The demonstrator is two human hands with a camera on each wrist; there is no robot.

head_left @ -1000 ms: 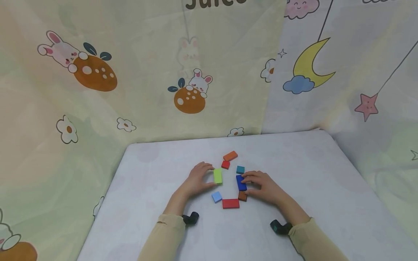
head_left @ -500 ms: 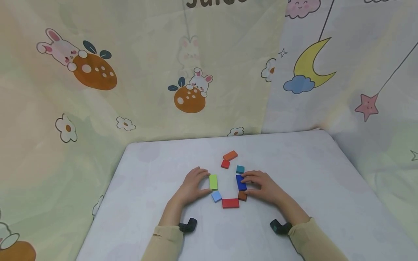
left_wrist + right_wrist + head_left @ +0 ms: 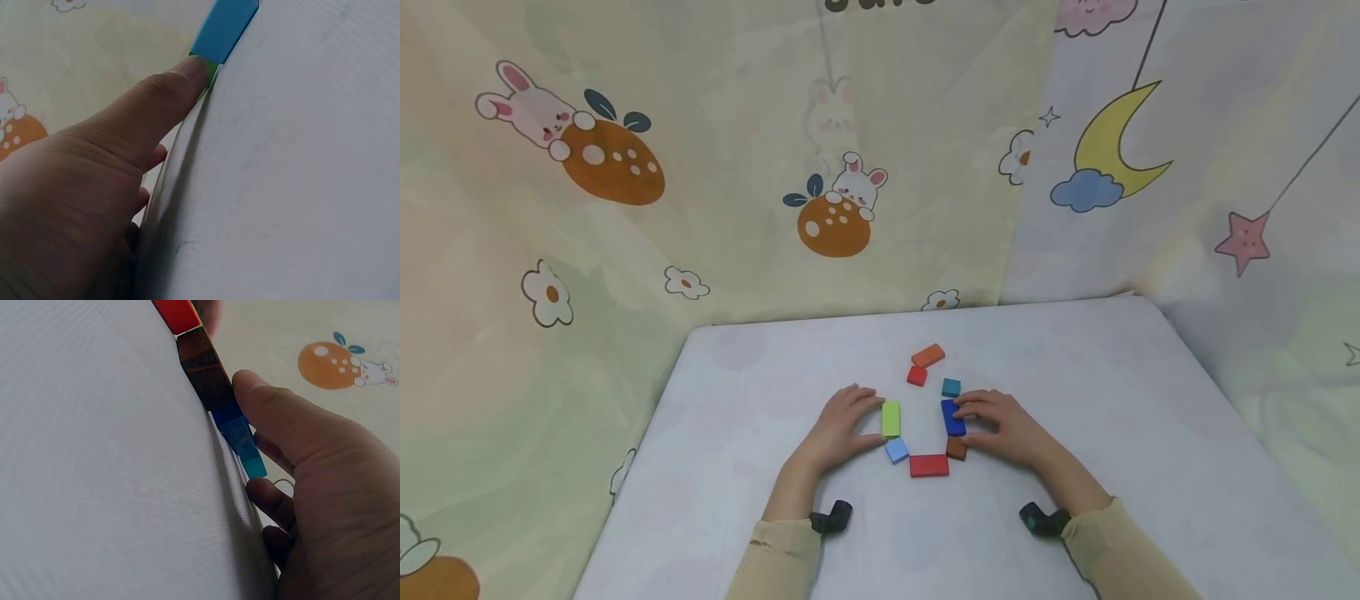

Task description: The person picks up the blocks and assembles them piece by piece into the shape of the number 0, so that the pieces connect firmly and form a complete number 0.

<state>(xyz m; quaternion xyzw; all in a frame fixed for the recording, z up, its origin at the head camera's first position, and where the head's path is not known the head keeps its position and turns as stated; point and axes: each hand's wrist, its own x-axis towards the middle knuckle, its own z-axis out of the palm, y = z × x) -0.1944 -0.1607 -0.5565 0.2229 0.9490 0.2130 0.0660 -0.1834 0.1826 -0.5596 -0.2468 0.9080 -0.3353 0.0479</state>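
Observation:
In the head view my left hand (image 3: 841, 425) pinches a lime-green block (image 3: 891, 419) between thumb and fingertips, at its far and near ends. A light-blue block (image 3: 897, 451) lies against its near end. In the left wrist view the thumb covers most of the green block (image 3: 211, 74). My right hand (image 3: 1006, 427) holds a dark-blue block (image 3: 952, 419), fingertips over its far part and thumb at its near end, beside a brown block (image 3: 956, 448). A teal block (image 3: 951, 387) lies just beyond the blue one.
A red oblong block (image 3: 928, 466) lies between the light-blue and brown blocks. Farther back, a small red block (image 3: 917, 376) meets an orange block (image 3: 928, 355). The white-covered table (image 3: 760, 367) ends at a printed cloth backdrop (image 3: 737, 208).
My left hand has brought the green block toward me and slightly left, up to the light-blue block. My right hand has stayed on the dark-blue block.

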